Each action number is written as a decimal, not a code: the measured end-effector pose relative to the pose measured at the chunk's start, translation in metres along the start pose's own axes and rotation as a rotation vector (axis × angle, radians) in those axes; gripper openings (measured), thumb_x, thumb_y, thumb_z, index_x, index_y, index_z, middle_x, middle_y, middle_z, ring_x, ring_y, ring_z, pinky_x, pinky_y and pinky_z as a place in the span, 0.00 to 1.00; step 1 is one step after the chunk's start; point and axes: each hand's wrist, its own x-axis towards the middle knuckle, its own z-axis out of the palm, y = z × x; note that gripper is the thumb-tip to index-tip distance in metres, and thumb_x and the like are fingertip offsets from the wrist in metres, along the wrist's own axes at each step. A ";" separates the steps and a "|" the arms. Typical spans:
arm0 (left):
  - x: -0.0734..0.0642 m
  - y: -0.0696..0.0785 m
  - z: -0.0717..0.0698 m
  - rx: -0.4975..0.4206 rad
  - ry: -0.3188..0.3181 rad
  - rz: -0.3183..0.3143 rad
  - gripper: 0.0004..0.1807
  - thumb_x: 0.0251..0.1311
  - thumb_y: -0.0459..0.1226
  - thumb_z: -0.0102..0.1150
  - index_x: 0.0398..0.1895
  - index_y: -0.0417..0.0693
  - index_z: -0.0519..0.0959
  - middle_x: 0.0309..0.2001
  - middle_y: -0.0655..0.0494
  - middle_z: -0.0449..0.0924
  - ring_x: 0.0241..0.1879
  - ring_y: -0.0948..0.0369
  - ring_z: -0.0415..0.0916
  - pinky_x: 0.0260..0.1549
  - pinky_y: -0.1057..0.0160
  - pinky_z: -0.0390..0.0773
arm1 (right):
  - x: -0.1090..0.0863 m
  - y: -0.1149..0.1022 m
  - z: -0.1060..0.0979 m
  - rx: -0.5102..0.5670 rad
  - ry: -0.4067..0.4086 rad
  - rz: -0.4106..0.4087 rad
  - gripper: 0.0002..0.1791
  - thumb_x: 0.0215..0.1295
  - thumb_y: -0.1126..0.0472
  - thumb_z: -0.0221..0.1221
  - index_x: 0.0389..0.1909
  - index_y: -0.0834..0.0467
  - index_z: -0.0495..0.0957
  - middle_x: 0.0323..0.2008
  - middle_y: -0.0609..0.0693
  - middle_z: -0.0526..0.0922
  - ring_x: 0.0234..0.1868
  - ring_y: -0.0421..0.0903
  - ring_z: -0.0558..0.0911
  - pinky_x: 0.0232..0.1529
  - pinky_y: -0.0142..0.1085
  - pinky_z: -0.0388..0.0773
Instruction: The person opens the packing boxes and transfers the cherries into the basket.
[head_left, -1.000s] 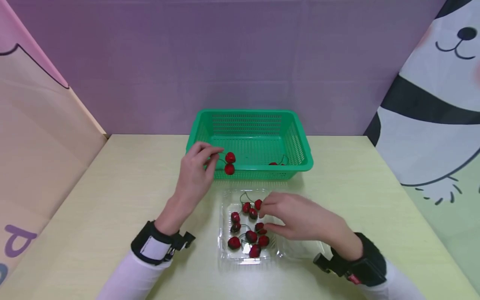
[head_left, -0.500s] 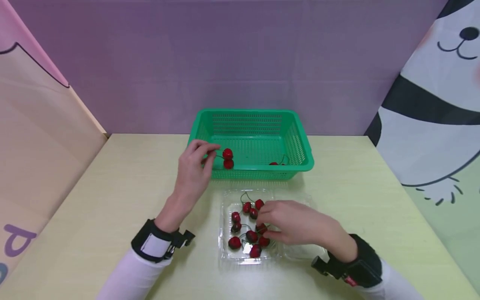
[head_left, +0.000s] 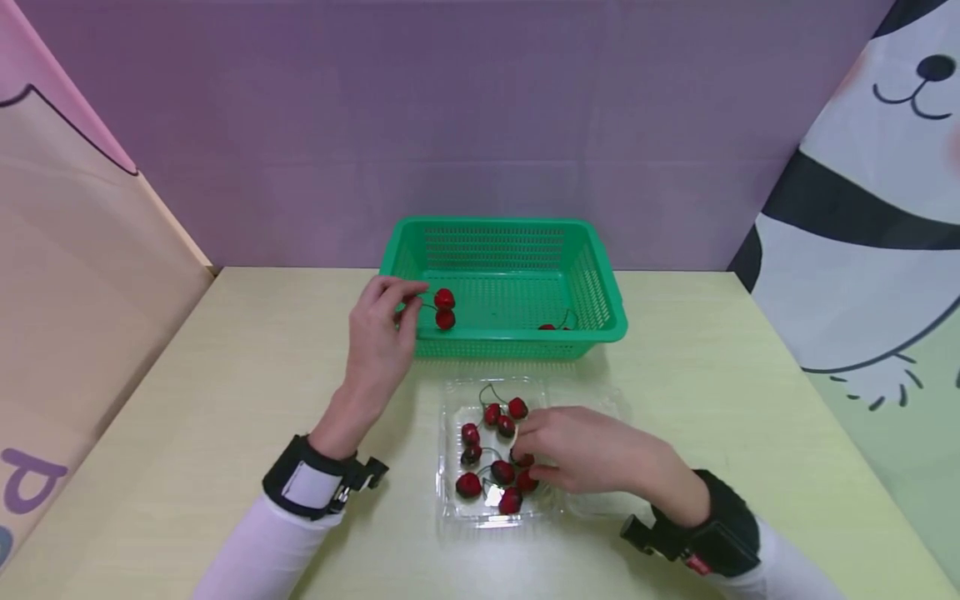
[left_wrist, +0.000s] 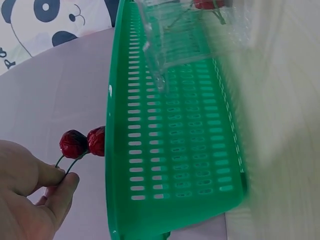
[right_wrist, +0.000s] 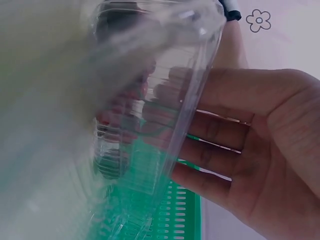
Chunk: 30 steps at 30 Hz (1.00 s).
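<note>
— Purple cloth (head_left: 465, 108) hangs behind the green basket (head_left: 517, 337), and a panda print (head_left: 847, 287) shows off to the basket's right. What does the basket stand on?

— Pale wooden table (head_left: 225, 375). Over the basket's left part dangle two red cherries (head_left: 445, 318); the left wrist view shows one of them partly hidden by the basket's rim.

— Who holds them?

— The person's left hand (head_left: 381, 329), just beside the basket's left end. Its thumb and finger pinch the two thin stems.

— And the right hand (head_left: 592, 448)?

— It's on the near side of the basket, over a clear plastic box (head_left: 497, 523), with its fingers down beside the loose cherries (head_left: 468, 485) lying in there. Whether it grips any cherry or stem, nobody can tell.

— Does the box have a lid?

— Yes, a clear lid (head_left: 600, 504) lies open on the box's right, under the right hand.

— Anything inside the basket?

— More cherries (head_left: 547, 327) near its right end, mostly hidden by the front rim, with a stem sticking up.
</note>
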 end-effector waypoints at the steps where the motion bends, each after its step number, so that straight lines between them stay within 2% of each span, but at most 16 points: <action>1: 0.000 -0.001 0.000 0.002 0.000 -0.007 0.11 0.59 0.18 0.59 0.42 0.33 0.83 0.40 0.47 0.74 0.40 0.56 0.77 0.34 0.72 0.77 | 0.000 0.000 0.000 -0.002 -0.001 0.002 0.06 0.59 0.60 0.68 0.30 0.48 0.79 0.31 0.35 0.75 0.36 0.34 0.75 0.39 0.25 0.73; 14: -0.001 -0.010 0.001 0.027 -0.036 -0.025 0.09 0.58 0.18 0.60 0.38 0.33 0.84 0.38 0.48 0.74 0.39 0.55 0.77 0.36 0.71 0.78 | 0.002 -0.004 0.004 -0.024 0.024 0.024 0.06 0.58 0.64 0.68 0.30 0.49 0.81 0.28 0.35 0.74 0.33 0.34 0.74 0.37 0.26 0.73; 23: -0.001 -0.015 0.002 0.097 -0.045 0.019 0.08 0.57 0.19 0.61 0.35 0.35 0.85 0.36 0.50 0.75 0.36 0.55 0.77 0.32 0.68 0.75 | 0.003 -0.006 0.006 -0.032 0.044 0.033 0.08 0.55 0.66 0.68 0.30 0.49 0.82 0.27 0.35 0.75 0.33 0.35 0.75 0.39 0.27 0.74; 30: -0.002 -0.018 0.002 0.115 -0.081 -0.005 0.08 0.57 0.19 0.61 0.34 0.36 0.85 0.36 0.51 0.74 0.37 0.55 0.76 0.34 0.67 0.75 | 0.005 -0.005 0.007 -0.029 0.040 0.032 0.11 0.54 0.69 0.67 0.28 0.48 0.81 0.25 0.35 0.73 0.31 0.35 0.74 0.39 0.27 0.73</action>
